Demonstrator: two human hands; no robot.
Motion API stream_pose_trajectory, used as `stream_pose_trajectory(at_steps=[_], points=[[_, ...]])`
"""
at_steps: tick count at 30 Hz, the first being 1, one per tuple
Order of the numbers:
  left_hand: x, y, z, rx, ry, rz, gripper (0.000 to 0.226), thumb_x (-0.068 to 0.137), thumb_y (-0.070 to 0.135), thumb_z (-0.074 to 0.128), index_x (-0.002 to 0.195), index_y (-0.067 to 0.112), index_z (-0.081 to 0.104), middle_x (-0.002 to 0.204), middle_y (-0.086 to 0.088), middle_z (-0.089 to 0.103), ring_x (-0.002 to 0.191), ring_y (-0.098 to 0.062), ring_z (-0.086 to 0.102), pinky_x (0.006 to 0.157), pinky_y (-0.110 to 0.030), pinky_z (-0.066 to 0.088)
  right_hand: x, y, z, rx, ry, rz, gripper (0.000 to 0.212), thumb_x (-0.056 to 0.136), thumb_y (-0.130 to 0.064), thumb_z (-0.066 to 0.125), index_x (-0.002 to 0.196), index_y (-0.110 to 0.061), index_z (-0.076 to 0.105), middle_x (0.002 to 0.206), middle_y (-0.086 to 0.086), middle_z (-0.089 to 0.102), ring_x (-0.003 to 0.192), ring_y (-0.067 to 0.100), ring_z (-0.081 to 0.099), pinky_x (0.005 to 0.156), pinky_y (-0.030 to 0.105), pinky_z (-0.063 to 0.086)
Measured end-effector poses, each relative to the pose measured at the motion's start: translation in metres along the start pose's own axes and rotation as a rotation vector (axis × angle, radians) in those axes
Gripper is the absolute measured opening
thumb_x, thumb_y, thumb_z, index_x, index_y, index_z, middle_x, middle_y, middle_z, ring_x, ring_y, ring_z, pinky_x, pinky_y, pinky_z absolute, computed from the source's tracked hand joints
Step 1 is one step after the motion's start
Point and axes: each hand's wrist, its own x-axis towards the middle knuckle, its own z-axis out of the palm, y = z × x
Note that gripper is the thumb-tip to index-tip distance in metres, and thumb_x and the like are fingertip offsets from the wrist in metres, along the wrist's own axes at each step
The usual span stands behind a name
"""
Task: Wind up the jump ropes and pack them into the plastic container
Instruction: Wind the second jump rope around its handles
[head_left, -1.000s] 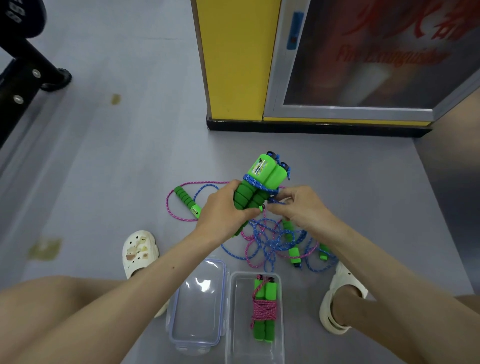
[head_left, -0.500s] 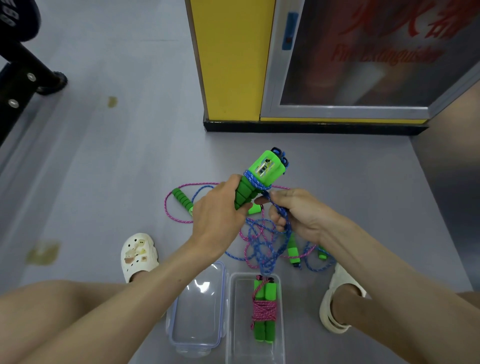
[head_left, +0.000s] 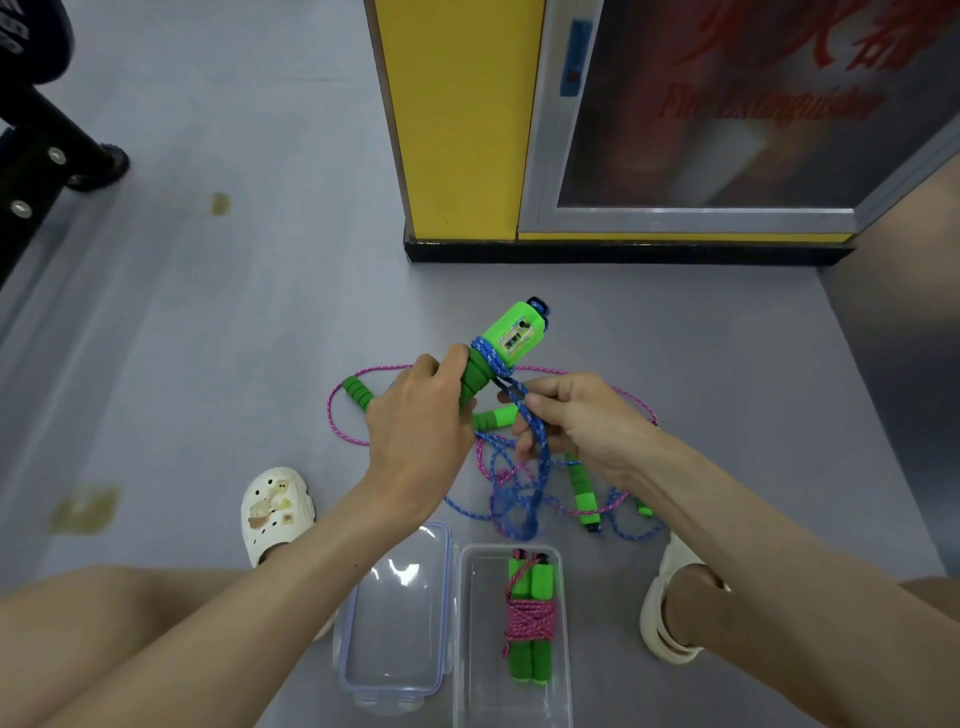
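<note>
jump ropes (head_left: 519, 499) are early on: one wound pink bundle (head_left: 530, 618) lies in the plastic container (head_left: 464, 649) at 6 o'clock, your left grip (head_left: 415, 421) clasps the green handles (head_left: 511, 338) at centre, your right grip (head_left: 576, 426) pinches the blue cord (head_left: 540, 447) mid-wrap, and the tangle on the floor (head_left: 208, 364) waits.

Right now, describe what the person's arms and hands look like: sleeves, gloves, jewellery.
The left forearm and right forearm are bare to the frame edge, no sleeve in view. The left hand and right hand are ungloved; no ring, watch or bracelet shows.
</note>
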Motion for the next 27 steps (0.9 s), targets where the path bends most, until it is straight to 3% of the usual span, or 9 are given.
stream_pose_trajectory(at_steps=[2,6,10,13,17,20,23,25,27], points=[[0.0,0.0,0.0,0.034,-0.002,0.023,0.036,0.077,0.015,0.075,0.109,0.013,0.058,0.074,-0.005,0.055,0.06,-0.02,0.038,0.048,-0.024,0.017,0.002,0.002,0.002,0.001,0.004,0.001,0.025,0.1,-0.001,0.037,0.097,-0.005,0.061,0.072,0.01,0.056,0.05,0.012,0.051,0.051,0.019,0.051],[-0.001,0.003,0.002,0.135,0.018,0.076,0.049,0.052,0.002,0.084,0.095,0.01,0.062,0.059,-0.005,0.055,0.05,-0.022,0.041,0.045,-0.023,0.02,0.004,0.007,0.007,-0.291,-0.018,-0.049,0.027,0.101,-0.005,0.036,0.107,-0.007,0.063,0.067,0.004,0.053,0.037,0.0,0.035,0.042,0.012,0.031],[-0.007,0.002,0.009,0.178,0.02,0.123,0.051,0.049,-0.002,0.081,0.095,0.009,0.063,0.061,-0.005,0.057,0.052,-0.026,0.051,0.044,-0.025,0.022,0.003,0.006,0.007,-0.306,-0.03,-0.066,0.026,0.1,-0.017,0.047,0.086,-0.002,0.063,0.057,0.001,0.052,0.038,0.005,0.031,0.041,0.016,0.028],[-0.009,0.002,0.015,0.166,0.048,0.138,0.06,0.049,-0.001,0.084,0.105,0.007,0.064,0.068,-0.008,0.061,0.056,-0.028,0.055,0.044,-0.026,0.026,0.001,0.006,0.007,-0.225,-0.008,-0.068,0.033,0.095,-0.03,0.054,0.069,-0.011,0.059,0.051,-0.001,0.05,0.037,0.005,0.028,0.04,0.016,0.024],[-0.012,0.004,0.024,0.133,0.114,0.207,0.078,0.048,0.0,0.083,0.122,0.005,0.061,0.077,-0.009,0.062,0.062,-0.028,0.058,0.043,-0.028,0.037,0.004,0.008,0.006,-0.117,0.124,-0.028,0.048,0.09,-0.045,0.057,0.058,-0.009,0.052,0.037,-0.008,0.041,0.032,0.004,0.025,0.039,0.018,0.022],[-0.017,0.005,0.032,0.043,0.093,0.241,0.081,0.062,0.021,0.084,0.135,0.006,0.053,0.085,-0.007,0.063,0.071,-0.026,0.06,0.045,-0.029,0.039,0.008,0.009,0.002,-0.101,0.207,-0.035,0.05,0.087,-0.047,0.06,0.058,-0.008,0.051,0.046,0.002,0.041,0.032,0.006,0.024,0.036,0.016,0.022],[-0.016,0.011,0.024,-0.104,-0.045,0.129,0.071,0.083,0.048,0.065,0.144,0.021,0.042,0.105,0.0,0.06,0.095,-0.02,0.056,0.058,-0.028,0.039,0.01,0.008,-0.003,-0.042,0.197,-0.047,0.048,0.09,-0.044,0.057,0.062,-0.006,0.052,0.053,0.007,0.038,0.034,0.007,0.022,0.036,0.017,0.021],[-0.01,0.009,0.019,-0.315,-0.179,0.021,0.064,0.087,0.056,0.054,0.144,0.03,0.04,0.116,0.005,0.054,0.108,-0.014,0.049,0.074,-0.029,0.043,0.012,0.007,-0.008,0.002,0.169,-0.051,0.046,0.092,-0.042,0.055,0.064,-0.006,0.052,0.054,0.008,0.038,0.035,0.008,0.021,0.036,0.017,0.02],[0.0,0.007,0.013,-0.621,-0.272,-0.132,0.062,0.086,0.057,0.055,0.14,0.03,0.045,0.117,0.005,0.053,0.108,-0.012,0.051,0.086,-0.031,0.047,0.013,0.007,-0.012,0.049,0.113,-0.061,0.04,0.093,-0.038,0.054,0.068,-0.007,0.054,0.057,0.008,0.043,0.036,0.008,0.024,0.036,0.017,0.022]])
